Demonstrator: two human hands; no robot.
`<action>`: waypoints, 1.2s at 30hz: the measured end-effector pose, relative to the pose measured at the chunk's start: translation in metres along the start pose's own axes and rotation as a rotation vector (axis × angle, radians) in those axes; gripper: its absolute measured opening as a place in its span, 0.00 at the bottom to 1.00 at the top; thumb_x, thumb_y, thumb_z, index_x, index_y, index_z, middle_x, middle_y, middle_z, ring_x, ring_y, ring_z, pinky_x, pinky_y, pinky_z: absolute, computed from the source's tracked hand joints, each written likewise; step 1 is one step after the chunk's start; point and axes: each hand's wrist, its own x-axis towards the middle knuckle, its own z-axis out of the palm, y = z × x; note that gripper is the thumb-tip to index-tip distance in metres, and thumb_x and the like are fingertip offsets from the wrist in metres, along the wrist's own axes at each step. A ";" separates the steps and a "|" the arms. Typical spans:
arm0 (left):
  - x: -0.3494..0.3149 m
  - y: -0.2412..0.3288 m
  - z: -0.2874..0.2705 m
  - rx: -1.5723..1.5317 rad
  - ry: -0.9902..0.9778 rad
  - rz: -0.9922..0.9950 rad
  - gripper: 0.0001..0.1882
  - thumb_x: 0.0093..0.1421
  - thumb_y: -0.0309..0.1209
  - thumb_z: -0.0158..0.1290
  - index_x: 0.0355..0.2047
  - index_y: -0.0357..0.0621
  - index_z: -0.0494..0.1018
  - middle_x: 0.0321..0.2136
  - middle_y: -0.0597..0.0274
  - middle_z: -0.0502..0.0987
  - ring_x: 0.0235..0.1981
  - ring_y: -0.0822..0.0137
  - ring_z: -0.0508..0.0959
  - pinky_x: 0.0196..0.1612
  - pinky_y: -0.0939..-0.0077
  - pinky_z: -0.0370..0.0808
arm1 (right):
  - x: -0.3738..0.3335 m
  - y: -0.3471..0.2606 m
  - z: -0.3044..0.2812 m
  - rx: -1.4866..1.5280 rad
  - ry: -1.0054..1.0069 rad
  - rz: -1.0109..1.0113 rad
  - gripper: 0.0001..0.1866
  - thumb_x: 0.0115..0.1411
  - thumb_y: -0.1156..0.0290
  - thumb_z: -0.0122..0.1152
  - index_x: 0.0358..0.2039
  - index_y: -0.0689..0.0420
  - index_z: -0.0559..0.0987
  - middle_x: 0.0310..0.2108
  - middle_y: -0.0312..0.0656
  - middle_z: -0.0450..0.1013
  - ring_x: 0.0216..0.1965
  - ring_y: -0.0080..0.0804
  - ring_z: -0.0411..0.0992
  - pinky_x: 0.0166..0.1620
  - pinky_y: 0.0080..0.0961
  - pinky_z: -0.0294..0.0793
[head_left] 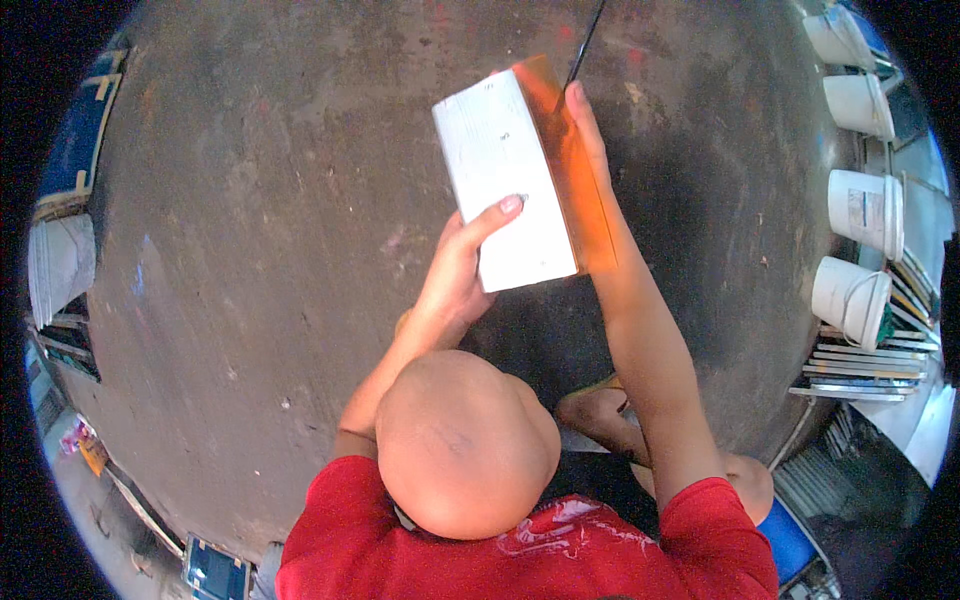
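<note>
A white rectangular panel [508, 180] with a few small dark marks is held up at a tilt above the floor. My left hand [470, 255] grips its lower left edge, thumb laid across the white face and the other fingers hidden underneath. Along the panel's right side runs a translucent orange sheet [580, 190]; whether the two are joined I cannot tell. My right hand [588, 130] is closed at the sheet's upper right edge, its thumb showing and most fingers hidden behind the orange. A thin black rod [588, 40] rises from beside that thumb; whether it is held is unclear.
Several white buckets [865, 215] line the right side, above a stack of flat frames [865, 365]. On the left stand a blue framed panel [80, 135] and a pale bucket [65, 265]. The grey floor [250, 300] is stained. A blue seat [790, 545] is at lower right.
</note>
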 end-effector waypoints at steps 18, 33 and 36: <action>-0.012 -0.003 0.007 0.083 0.117 -0.001 0.28 0.51 0.38 0.62 0.48 0.34 0.69 0.38 0.53 0.77 0.36 0.62 0.79 0.41 0.66 0.77 | -0.006 0.008 0.015 0.027 -0.043 -0.149 0.28 0.59 0.52 0.49 0.55 0.55 0.70 0.53 0.42 0.70 0.52 0.32 0.68 0.54 0.31 0.68; -0.001 -0.005 -0.003 0.239 0.089 0.262 0.23 0.62 0.41 0.56 0.49 0.34 0.71 0.41 0.57 0.77 0.40 0.70 0.76 0.45 0.72 0.73 | -0.044 -0.046 0.000 -0.396 0.237 -0.058 0.13 0.56 0.66 0.64 0.37 0.61 0.80 0.28 0.38 0.77 0.25 0.22 0.71 0.29 0.20 0.71; -0.002 -0.003 -0.004 0.299 0.103 0.290 0.22 0.61 0.40 0.57 0.48 0.34 0.71 0.40 0.58 0.78 0.40 0.71 0.76 0.44 0.72 0.73 | -0.047 -0.043 -0.001 -0.323 0.256 -0.009 0.14 0.57 0.65 0.63 0.39 0.61 0.79 0.29 0.37 0.77 0.26 0.22 0.71 0.30 0.20 0.71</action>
